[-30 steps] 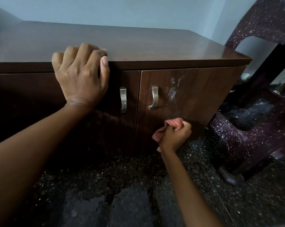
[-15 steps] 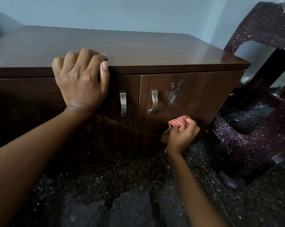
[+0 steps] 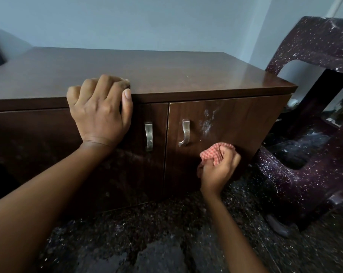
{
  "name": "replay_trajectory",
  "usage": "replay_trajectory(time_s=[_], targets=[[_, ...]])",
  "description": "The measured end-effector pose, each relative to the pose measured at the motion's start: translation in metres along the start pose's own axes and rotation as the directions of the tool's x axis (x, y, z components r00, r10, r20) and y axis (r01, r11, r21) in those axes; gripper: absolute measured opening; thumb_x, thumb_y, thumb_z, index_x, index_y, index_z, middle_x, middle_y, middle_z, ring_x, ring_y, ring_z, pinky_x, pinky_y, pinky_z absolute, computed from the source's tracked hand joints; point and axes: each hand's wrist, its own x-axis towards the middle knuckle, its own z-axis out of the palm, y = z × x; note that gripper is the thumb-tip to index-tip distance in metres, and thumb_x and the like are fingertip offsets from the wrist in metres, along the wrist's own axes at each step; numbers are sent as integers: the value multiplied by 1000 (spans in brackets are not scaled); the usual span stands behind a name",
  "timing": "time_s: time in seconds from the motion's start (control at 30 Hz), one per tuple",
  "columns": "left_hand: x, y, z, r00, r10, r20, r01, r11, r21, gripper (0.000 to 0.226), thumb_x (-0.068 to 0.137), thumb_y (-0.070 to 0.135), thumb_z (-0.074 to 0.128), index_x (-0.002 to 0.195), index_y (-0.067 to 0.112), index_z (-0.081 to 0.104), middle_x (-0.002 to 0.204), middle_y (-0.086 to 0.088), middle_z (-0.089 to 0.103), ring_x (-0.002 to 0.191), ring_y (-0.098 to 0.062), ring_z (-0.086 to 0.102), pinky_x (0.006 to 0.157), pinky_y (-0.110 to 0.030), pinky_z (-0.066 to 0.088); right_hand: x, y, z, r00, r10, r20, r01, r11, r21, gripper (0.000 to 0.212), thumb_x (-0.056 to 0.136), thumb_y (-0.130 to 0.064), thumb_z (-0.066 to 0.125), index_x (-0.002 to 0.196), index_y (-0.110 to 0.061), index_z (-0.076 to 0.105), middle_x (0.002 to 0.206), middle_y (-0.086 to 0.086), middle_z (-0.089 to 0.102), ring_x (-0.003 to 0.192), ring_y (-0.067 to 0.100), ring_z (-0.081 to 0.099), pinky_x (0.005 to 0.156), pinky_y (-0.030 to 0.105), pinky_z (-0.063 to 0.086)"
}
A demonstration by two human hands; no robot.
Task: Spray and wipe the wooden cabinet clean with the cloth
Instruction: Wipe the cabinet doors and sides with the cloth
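A low dark wooden cabinet [image 3: 166,75] with two doors and metal handles fills the middle of the view. White spray foam [image 3: 207,124] clings to the right door, just right of its handle [image 3: 184,133]. My right hand [image 3: 219,170] is shut on a bunched red-checked cloth [image 3: 216,153], which presses against the right door below the foam. My left hand [image 3: 100,109] hooks its fingers over the front edge of the cabinet top, above the left door. No spray bottle is in view.
A dark speckled plastic chair [image 3: 304,174] stands close to the cabinet's right side. The floor [image 3: 166,233] is dark speckled stone. A pale wall rises behind the cabinet. The left door's handle [image 3: 148,136] hangs near my left wrist.
My right hand has carried the cloth up and to the right across the right door, closer to the foam. My left hand has stayed on the top edge.
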Motion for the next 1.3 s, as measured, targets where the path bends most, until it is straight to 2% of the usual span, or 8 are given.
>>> replay_trajectory(time_s=[0.23,0.43,0.53,0.7,0.93,1.03,1.17,1.3], targets=[[2,-1,0,1000,0,11,1,1000,-4,29,100,29,40,94,21,68,94,5,68,79,-21,52,72,-35,27,-18,-11,5,884,-406,233,433,898,-77,29,77,-7,51,104,-9,61,116,21,52,113,42,49,98,26,33],[-1,0,2,1000,2,1,-2,1000,0,30,100,29,39,94,22,68,94,6,68,81,-20,53,72,-35,27,8,-2,-10,978,-206,41,207,978,-23,36,67,3,53,100,6,67,111,24,54,108,38,53,98,36,42],[0,1,2,1000,4,5,-4,1000,0,30,100,29,39,95,22,68,94,6,69,81,-21,54,72,-35,27,13,-31,-4,940,-333,74,333,943,10,36,71,4,53,104,1,68,113,19,53,109,29,50,100,20,37],[0,0,1,1000,-3,-1,3,1000,-3,31,100,29,38,95,21,68,93,5,69,81,-19,52,72,-35,28,-9,-7,-2,822,-514,244,550,829,-106,30,79,-9,52,101,-6,71,113,15,53,104,39,54,94,30,39],[0,1,1,1000,-5,-10,5,1000,-1,31,100,29,39,95,21,68,94,5,69,81,-20,53,74,-34,28,20,-18,-11,967,-254,30,255,966,-37,33,71,4,57,101,3,70,104,23,58,98,35,57,94,18,38],[0,1,1,1000,-8,-1,8,1000,-2,31,100,29,39,95,22,68,95,5,69,82,-20,54,74,-35,28,22,-51,-4,923,-379,72,377,926,31,32,75,1,56,104,0,70,108,15,56,102,25,52,96,19,39],[1,1,0,1000,-13,8,13,1000,-8,31,100,28,38,96,21,68,94,5,69,81,-20,54,74,-35,29,4,-29,-4,810,-533,245,563,824,-68,36,75,-8,52,107,-6,70,115,11,52,106,38,53,94,43,43],[0,1,1,1000,-9,1,9,1000,-9,30,99,28,39,95,22,68,93,6,69,81,-20,55,73,-35,29,17,-23,-14,930,-350,113,355,935,-22,29,77,-5,58,102,2,70,106,22,59,100,29,55,95,14,37]])
